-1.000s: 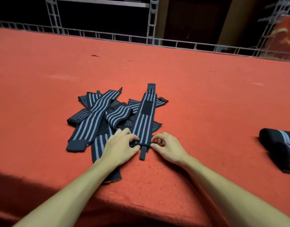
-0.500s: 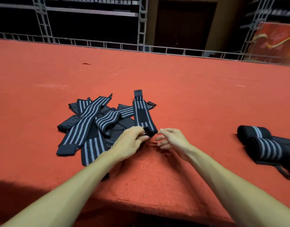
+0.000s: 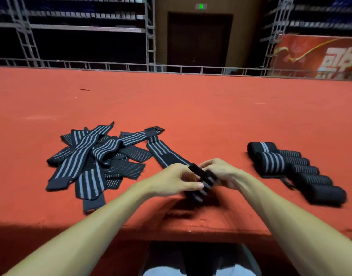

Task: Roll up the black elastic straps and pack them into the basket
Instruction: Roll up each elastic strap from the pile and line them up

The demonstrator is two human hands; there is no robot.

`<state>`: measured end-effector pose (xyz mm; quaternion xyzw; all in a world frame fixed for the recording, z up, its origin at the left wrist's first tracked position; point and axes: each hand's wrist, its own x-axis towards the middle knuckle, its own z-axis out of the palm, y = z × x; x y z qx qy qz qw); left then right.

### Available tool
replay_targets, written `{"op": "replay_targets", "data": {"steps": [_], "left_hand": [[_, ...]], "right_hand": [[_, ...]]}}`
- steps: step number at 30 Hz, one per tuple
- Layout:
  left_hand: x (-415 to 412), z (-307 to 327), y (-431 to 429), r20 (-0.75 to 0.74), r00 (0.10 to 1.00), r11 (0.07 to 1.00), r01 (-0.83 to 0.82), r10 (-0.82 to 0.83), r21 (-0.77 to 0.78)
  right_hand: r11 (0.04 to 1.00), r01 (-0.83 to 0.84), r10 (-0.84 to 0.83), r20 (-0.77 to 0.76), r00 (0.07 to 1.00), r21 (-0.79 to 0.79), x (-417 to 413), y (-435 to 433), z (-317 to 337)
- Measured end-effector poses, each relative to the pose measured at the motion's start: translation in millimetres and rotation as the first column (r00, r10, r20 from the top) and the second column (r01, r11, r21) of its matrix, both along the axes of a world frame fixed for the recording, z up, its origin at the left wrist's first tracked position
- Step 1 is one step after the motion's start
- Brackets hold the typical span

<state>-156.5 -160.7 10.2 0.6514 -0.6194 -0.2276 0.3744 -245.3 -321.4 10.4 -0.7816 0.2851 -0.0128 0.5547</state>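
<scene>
Both bare forearms reach forward over the near edge of the red table (image 3: 191, 108) and converge near its middle. Left hand (image 3: 171, 181): fingers curled, thumb out, pinching the strap (image 3: 204, 185). Right hand (image 3: 223, 172): just beside it, fingers curled round the same strap, slightly blurred. Hands almost touching.

Heap of loose straps (image 3: 95, 156) on red table (image 3: 191, 108), bare surface beyond the heap, row of rolled straps (image 3: 270, 164) well right of the heap, open strip between, railing (image 3: 111, 66) far behind the heap.
</scene>
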Motion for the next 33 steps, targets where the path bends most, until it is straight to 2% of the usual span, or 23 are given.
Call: {"op": "replay_targets", "data": {"steps": [3,6,8,10,13,16,19,22,27,29,33], "left_hand": [[-10,1,-9,-0.099,0.995,0.998,0.000,0.006,0.059],[-9,-7,-16,-0.116,0.990,0.996,-0.071,0.078,0.061],[-3,-16,-21,-0.059,0.985,0.986,-0.161,0.163,0.042],[5,-23,-23,0.060,0.964,0.965,-0.261,0.260,0.005],[24,-32,-23,0.190,0.901,0.920,-0.390,0.390,-0.041],[53,-42,-22,0.239,0.831,0.862,-0.502,0.503,-0.067],[86,-53,-21,0.263,0.756,0.794,-0.602,0.600,-0.082],[108,-70,-18,0.210,0.709,0.736,-0.671,0.673,-0.092],[117,-82,-24,0.189,0.697,0.720,-0.685,0.692,-0.110],[119,-83,-25,0.210,0.681,0.710,-0.693,0.702,-0.126],[119,-84,-26,0.318,0.665,0.721,-0.687,0.676,-0.095]], "right_hand": [[0.996,-0.028,0.021,-0.079,0.997,-0.088,-32,-12,8],[0.964,-0.144,0.091,-0.234,0.968,-0.221,-54,-20,11],[0.945,-0.198,0.112,-0.313,0.943,-0.260,-58,-27,10],[0.912,-0.236,0.110,-0.354,0.929,-0.336,-53,-35,7],[0.814,-0.306,0.099,-0.400,0.911,-0.495,-32,-42,0],[0.744,-0.290,0.083,-0.348,0.934,-0.602,-3,-48,-9],[0.716,-0.270,0.087,-0.301,0.950,-0.644,31,-48,-15],[0.726,-0.243,0.097,-0.254,0.962,-0.644,69,-47,-25],[0.767,-0.103,0.040,-0.114,0.993,-0.634,133,-45,-44],[0.782,-0.050,-0.009,-0.091,0.996,-0.621,152,-45,-49],[0.836,-0.049,-0.019,-0.118,0.993,-0.546,168,-56,-48]]}}
